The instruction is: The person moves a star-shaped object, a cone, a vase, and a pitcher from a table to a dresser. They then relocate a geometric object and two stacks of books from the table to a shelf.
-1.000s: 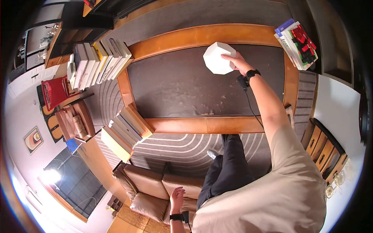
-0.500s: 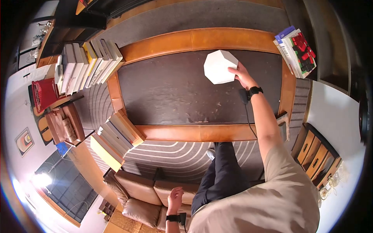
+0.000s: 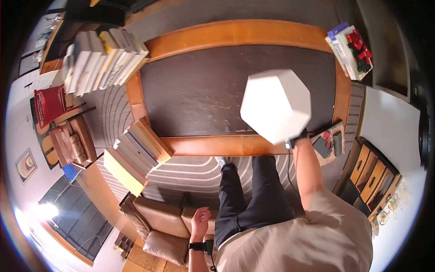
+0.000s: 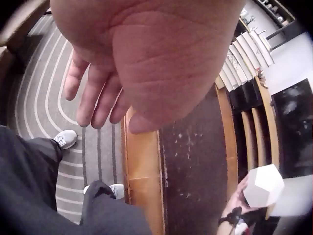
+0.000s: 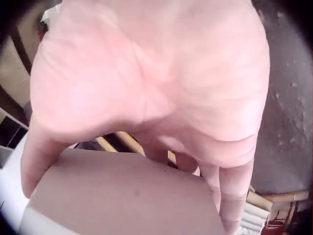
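We find the white polyhedron [image 3: 274,109] right of centre in the head view, overlapping the dark top and lower border of the desk [image 3: 195,95]. The right hand [image 5: 146,83] holds it in a wide grip, thumb on one side and fingers on the other. The left hand [image 3: 200,222], at lower centre, is empty and its grip relaxed. We judge the piece light and stiff, its flat faces somewhat slippery and its corners liable to dent; we advise grasping across opposite faces.
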`<state>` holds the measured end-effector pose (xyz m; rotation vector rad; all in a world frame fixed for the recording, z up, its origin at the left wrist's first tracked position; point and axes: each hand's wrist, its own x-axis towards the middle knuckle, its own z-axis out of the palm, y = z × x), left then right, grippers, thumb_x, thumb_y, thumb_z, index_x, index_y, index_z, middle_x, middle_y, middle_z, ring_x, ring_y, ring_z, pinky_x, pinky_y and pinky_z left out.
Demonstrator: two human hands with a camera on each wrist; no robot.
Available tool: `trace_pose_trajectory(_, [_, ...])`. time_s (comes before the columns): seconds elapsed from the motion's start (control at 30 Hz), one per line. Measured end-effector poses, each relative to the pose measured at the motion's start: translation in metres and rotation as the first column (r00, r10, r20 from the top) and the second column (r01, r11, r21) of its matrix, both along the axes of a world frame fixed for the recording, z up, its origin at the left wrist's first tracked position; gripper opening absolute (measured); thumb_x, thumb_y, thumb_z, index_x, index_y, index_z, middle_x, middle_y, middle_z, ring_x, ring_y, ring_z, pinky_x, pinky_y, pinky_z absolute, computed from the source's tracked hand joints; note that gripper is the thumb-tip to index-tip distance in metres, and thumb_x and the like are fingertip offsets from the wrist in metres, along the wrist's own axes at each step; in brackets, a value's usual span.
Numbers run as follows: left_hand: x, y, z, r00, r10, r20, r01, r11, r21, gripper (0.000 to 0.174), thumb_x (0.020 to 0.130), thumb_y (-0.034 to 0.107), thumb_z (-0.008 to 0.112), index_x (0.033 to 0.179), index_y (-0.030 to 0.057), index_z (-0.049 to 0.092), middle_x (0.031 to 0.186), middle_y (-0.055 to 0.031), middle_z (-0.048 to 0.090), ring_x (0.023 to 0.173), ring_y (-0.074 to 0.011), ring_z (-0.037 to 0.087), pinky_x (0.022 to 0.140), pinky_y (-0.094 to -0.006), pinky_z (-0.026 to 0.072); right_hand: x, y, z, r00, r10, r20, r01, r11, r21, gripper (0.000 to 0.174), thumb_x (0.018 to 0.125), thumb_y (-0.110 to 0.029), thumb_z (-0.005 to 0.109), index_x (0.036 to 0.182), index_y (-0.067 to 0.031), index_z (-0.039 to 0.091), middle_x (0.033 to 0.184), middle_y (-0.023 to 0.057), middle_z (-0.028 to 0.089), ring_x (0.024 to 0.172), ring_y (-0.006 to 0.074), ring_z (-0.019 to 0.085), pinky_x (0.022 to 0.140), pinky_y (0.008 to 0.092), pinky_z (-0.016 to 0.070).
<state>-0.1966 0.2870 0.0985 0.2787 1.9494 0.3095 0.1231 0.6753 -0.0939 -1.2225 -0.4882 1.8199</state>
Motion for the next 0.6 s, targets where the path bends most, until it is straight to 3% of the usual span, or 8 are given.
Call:
trace_pose_trajectory(0.17, [-0.069,-0.042,-0.027,0.999,-0.017,0.032,0.012,0.987,0.16,0.025,0.088,0.02,0.062,0.107,0.0033,0.064,0.089,-0.0058,0.068,0.083,-0.0123,0.063,0.075,-0.0267,0.0498,-0.002,-0.045,0.119,1.0,-0.02,-0.02,0.023,0.984,0.177,0.071,0.087,-0.061,0.05,0.139,-0.0133,0.043,0.138,0.0062,0.049,0.128,0.0268,0.044,0.104,0.0473,0.038])
trace_pose_trajectory(0.2, [-0.084,-0.041,-0.028,0.994,-0.097,-0.046,0.103,0.981,0.167,0.024,0.086,0.021,0.063,0.103,0.0035,0.065,0.085,-0.0079,0.068,0.079,-0.0141,0.064,0.073,-0.0283,0.051,-0.004,-0.061,0.145,0.999,-0.032,-0.025,0.037,0.975,0.218,0.071,0.087,-0.061,0.05,0.139,-0.0132,0.043,0.138,0.0062,0.048,0.128,0.0269,0.044,0.104,0.0474,0.0381])
trace_pose_trajectory(0.3, [-0.149,-0.067,-0.051,0.941,-0.31,-0.138,0.331,0.927,0.176,0.022,0.084,0.026,0.06,0.096,0.01,0.068,0.076,-0.0104,0.069,0.076,-0.025,0.069,0.069,-0.0335,0.0532,-0.03,-0.146,0.219,0.998,-0.055,-0.037,0.063,0.948,0.313,0.071,0.087,-0.061,0.05,0.139,-0.0132,0.043,0.138,0.0063,0.048,0.128,0.027,0.044,0.103,0.0475,0.0383])
trace_pose_trajectory(0.37, [-0.202,-0.105,-0.094,0.938,-0.326,-0.114,0.34,0.931,0.132,0.025,0.084,0.032,0.056,0.095,0.0134,0.069,0.077,-0.0104,0.07,0.078,-0.0276,0.069,0.068,-0.0358,0.0536,-0.046,-0.206,0.266,0.999,-0.021,-0.026,0.028,0.938,0.345,0.071,0.087,-0.061,0.05,0.139,-0.0131,0.043,0.139,0.0063,0.048,0.128,0.027,0.044,0.103,0.0475,0.0384])
trace_pose_trajectory(0.4, [-0.216,-0.102,-0.076,0.929,-0.344,-0.138,0.352,0.935,0.038,0.03,0.084,0.037,0.052,0.093,0.0147,0.07,0.076,-0.0094,0.07,0.075,-0.026,0.069,0.066,-0.0368,0.0538,-0.067,-0.222,0.287,1.0,-0.002,-0.019,0.009,0.932,0.364,0.071,0.087,-0.061,0.05,0.139,-0.0131,0.043,0.139,0.0064,0.048,0.128,0.0271,0.044,0.103,0.0475,0.0384])
trace_pose_trajectory(0.5, [-0.282,-0.136,-0.097,0.965,-0.223,-0.138,0.232,0.971,0.05,0.031,0.083,0.035,0.053,0.093,0.0114,0.071,0.074,-0.008,0.07,0.071,-0.0207,0.069,0.067,-0.0336,0.0543,-0.136,-0.252,0.34,0.999,0.053,0.003,-0.049,0.908,0.415,0.071,0.087,-0.061,0.049,0.139,-0.013,0.043,0.139,0.0065,0.048,0.128,0.0272,0.044,0.103,0.0476,0.0386])
trace_pose_trajectory(0.53, [-0.306,-0.149,-0.112,0.959,-0.229,-0.167,0.242,0.969,0.059,0.026,0.084,0.024,0.06,0.095,0.0016,0.068,0.078,-0.0083,0.069,0.07,-0.0166,0.067,0.065,-0.0293,0.055,-0.144,-0.272,0.352,0.998,0.067,0.011,-0.065,0.9,0.43,0.071,0.087,-0.061,0.049,0.139,-0.013,0.043,0.139,0.0065,0.048,0.128,0.0272,0.044,0.103,0.0476,0.0387])
trace_pose_trajectory(0.6, [-0.321,-0.15,-0.086,0.994,0.095,-0.055,-0.087,0.987,0.134,0.022,0.084,0.016,0.058,0.095,-0.002,0.064,0.075,-0.0096,0.067,0.064,-0.0186,0.065,0.058,-0.0329,0.0537,-0.151,-0.306,0.369,0.996,0.084,0.031,-0.089,0.881,0.464,0.071,0.087,-0.061,0.049,0.139,-0.0129,0.043,0.139,0.0065,0.048,0.128,0.0273,0.044,0.103,0.0477,0.0388])
